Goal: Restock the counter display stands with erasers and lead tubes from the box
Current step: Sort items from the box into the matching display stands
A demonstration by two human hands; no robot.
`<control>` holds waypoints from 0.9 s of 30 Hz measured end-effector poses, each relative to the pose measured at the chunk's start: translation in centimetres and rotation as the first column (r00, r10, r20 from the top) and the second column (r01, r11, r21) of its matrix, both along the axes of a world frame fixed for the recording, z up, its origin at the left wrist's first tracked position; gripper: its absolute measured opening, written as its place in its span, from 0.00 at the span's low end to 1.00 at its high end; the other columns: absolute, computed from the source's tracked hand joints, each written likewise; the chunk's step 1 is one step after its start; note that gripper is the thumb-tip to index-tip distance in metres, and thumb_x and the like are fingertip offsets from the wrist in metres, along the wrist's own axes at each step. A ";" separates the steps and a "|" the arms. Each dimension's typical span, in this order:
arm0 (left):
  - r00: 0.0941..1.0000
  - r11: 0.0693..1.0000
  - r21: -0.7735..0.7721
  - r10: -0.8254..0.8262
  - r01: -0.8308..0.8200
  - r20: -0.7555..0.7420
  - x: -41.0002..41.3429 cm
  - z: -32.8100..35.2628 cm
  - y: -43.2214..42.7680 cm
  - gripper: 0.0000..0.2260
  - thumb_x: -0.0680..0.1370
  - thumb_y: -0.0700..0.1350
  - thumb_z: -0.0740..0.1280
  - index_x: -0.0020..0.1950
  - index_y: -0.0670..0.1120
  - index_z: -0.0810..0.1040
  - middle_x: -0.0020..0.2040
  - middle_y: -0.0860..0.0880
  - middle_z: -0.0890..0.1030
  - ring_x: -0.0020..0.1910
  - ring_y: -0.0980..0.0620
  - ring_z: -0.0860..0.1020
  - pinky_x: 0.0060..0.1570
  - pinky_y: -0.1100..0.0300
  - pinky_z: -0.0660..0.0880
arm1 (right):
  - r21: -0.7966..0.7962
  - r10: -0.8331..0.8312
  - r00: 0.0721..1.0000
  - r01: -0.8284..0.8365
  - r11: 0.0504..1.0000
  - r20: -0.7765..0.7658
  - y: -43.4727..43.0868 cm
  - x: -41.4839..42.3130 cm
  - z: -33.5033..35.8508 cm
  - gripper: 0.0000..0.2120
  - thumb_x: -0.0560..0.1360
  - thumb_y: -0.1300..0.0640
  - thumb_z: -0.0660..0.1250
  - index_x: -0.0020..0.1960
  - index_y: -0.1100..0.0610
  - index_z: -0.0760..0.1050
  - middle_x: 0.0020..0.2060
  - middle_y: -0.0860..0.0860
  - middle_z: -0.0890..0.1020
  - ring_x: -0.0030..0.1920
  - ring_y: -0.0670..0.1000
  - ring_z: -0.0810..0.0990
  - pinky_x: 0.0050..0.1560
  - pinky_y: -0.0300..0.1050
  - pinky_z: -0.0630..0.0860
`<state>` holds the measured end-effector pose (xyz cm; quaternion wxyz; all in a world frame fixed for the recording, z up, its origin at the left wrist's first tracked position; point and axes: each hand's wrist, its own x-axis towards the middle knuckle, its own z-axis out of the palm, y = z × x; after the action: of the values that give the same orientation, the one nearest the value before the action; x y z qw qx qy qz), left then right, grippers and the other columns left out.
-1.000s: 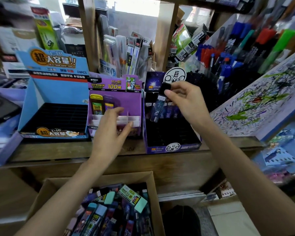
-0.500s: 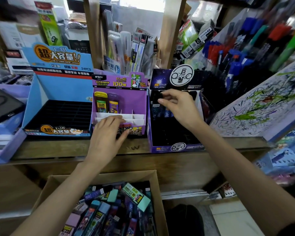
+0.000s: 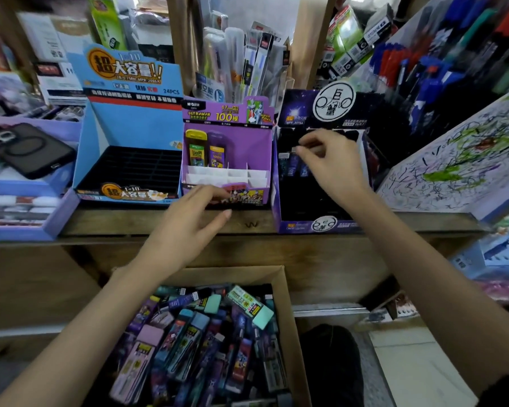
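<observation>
An open cardboard box [image 3: 280, 279] below the counter is full of erasers [image 3: 252, 306] and lead tubes [image 3: 185, 339]. Three display stands sit on the wooden counter: a blue one [image 3: 135, 133] with bare black slots, a purple one [image 3: 256, 148] holding two tubes [image 3: 206, 149] at the back, and a dark navy one [image 3: 315, 226]. My right hand [image 3: 332, 165] reaches over the navy stand's back row and pinches the top of a lead tube [image 3: 294, 164] standing there beside others. My left hand [image 3: 191, 221] is relaxed, its fingers touching the front of the purple stand.
A phone in a black case [image 3: 27, 148] lies on a lilac tray at the left. A scribbled pen-test pad [image 3: 459, 160] leans at the right below racks of pens [image 3: 417, 66]. Packaged pens [image 3: 241, 60] stand behind the stands. A dark object [image 3: 329, 362] lies on the floor.
My right hand has lowered the lead tube from the air into the navy stand's back row. My left hand has slid from the purple stand's dividers to its front edge.
</observation>
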<state>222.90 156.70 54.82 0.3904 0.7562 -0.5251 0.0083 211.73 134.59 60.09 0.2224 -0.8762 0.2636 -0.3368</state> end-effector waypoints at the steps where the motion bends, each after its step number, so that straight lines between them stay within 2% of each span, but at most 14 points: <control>1: 0.999 1.000 0.016 -0.013 0.014 -0.042 -0.3 -0.5 1.0 0.11 0.77 0.45 0.66 0.58 0.46 0.75 0.53 0.54 0.76 0.53 0.57 0.76 0.52 0.59 0.72 | 0.022 0.053 0.998 -0.054 0.998 0.026 0.9 -1.0 0.0 0.06 0.76 0.57 0.67 0.50 0.57 0.79 0.45 0.49 0.81 0.41 0.42 0.76 0.42 0.27 0.69; 3: 0.993 0.997 0.067 -0.014 0.022 -0.118 -0.9 -2.2 3.2 0.10 0.77 0.45 0.67 0.58 0.47 0.76 0.52 0.55 0.78 0.53 0.57 0.77 0.52 0.59 0.74 | 0.078 0.193 0.980 -0.196 0.977 0.041 3.1 -3.0 -0.4 0.03 0.76 0.57 0.67 0.48 0.52 0.78 0.43 0.43 0.80 0.42 0.38 0.77 0.43 0.26 0.71; 6: 0.978 0.979 0.204 0.035 0.008 -0.205 -1.4 -6.4 6.3 0.10 0.77 0.45 0.67 0.58 0.48 0.75 0.53 0.53 0.78 0.54 0.57 0.77 0.52 0.59 0.75 | 0.205 0.385 0.922 -0.371 0.906 -0.035 7.0 -5.6 -2.9 0.05 0.75 0.54 0.67 0.47 0.45 0.78 0.40 0.37 0.80 0.43 0.37 0.78 0.42 0.29 0.72; 9: 0.948 0.932 0.362 0.126 -0.012 -0.292 -2.0 -11.3 9.1 0.10 0.77 0.46 0.66 0.58 0.47 0.75 0.53 0.51 0.79 0.54 0.54 0.77 0.52 0.54 0.76 | 0.336 0.471 0.868 -0.401 0.852 -0.158 10.2 -6.7 -8.0 0.05 0.75 0.54 0.68 0.49 0.46 0.78 0.39 0.36 0.79 0.44 0.36 0.78 0.44 0.29 0.73; 13: 0.909 0.885 0.466 0.193 0.001 -0.369 -2.7 -16.6 12.4 0.08 0.77 0.41 0.67 0.56 0.42 0.77 0.52 0.45 0.80 0.54 0.48 0.78 0.54 0.52 0.74 | 0.523 0.500 0.782 -0.269 0.809 -0.372 12.7 -7.2 -16.3 0.05 0.77 0.54 0.66 0.50 0.52 0.79 0.43 0.43 0.81 0.45 0.41 0.78 0.44 0.31 0.71; 17: 0.887 0.845 0.532 0.282 -0.049 -0.366 -3.4 -20.1 14.7 0.12 0.74 0.38 0.70 0.57 0.37 0.77 0.53 0.40 0.80 0.54 0.43 0.78 0.56 0.54 0.71 | 0.596 0.437 0.698 -0.019 0.803 -0.567 15.5 -7.1 -23.5 0.11 0.77 0.53 0.65 0.48 0.61 0.78 0.45 0.55 0.82 0.47 0.53 0.80 0.46 0.45 0.73; 20: 0.873 0.831 0.546 0.340 -0.105 -0.349 -3.5 -21.6 15.0 0.15 0.73 0.40 0.71 0.59 0.38 0.75 0.55 0.40 0.77 0.56 0.43 0.75 0.56 0.57 0.68 | 0.561 0.328 0.675 0.154 0.813 -0.661 17.7 -6.4 -26.5 0.19 0.77 0.47 0.63 0.59 0.61 0.72 0.52 0.58 0.80 0.52 0.56 0.79 0.43 0.43 0.70; 23: 0.839 0.833 0.522 0.408 -0.181 -0.359 -2.9 -22.1 14.2 0.18 0.73 0.39 0.71 0.62 0.37 0.74 0.59 0.39 0.75 0.60 0.41 0.73 0.59 0.58 0.66 | 0.617 0.258 0.748 0.246 0.748 -0.611 19.4 -5.0 -28.2 0.31 0.76 0.45 0.64 0.71 0.62 0.60 0.60 0.59 0.76 0.58 0.58 0.76 0.48 0.45 0.72; 25: 0.846 0.835 0.522 0.399 -0.176 -0.353 -2.6 -22.2 13.4 0.20 0.75 0.41 0.69 0.66 0.38 0.72 0.63 0.39 0.74 0.64 0.41 0.71 0.63 0.57 0.64 | 0.689 0.204 0.834 0.257 0.678 -0.512 20.0 -3.8 -28.9 0.30 0.76 0.46 0.65 0.69 0.64 0.62 0.59 0.60 0.76 0.59 0.59 0.75 0.54 0.48 0.74; 27: 0.881 0.822 0.550 0.360 -0.146 -0.305 -2.7 -22.6 12.6 0.22 0.78 0.44 0.66 0.70 0.41 0.68 0.66 0.41 0.71 0.66 0.42 0.68 0.65 0.56 0.62 | 0.759 0.125 0.889 0.295 0.580 -0.441 20.1 -2.8 -29.0 0.27 0.75 0.50 0.67 0.67 0.63 0.64 0.58 0.60 0.77 0.57 0.59 0.76 0.54 0.48 0.74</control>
<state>220.23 169.28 32.21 0.2686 0.8819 -0.3107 -0.2316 208.90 154.73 31.07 0.5127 -0.7153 0.4744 0.0217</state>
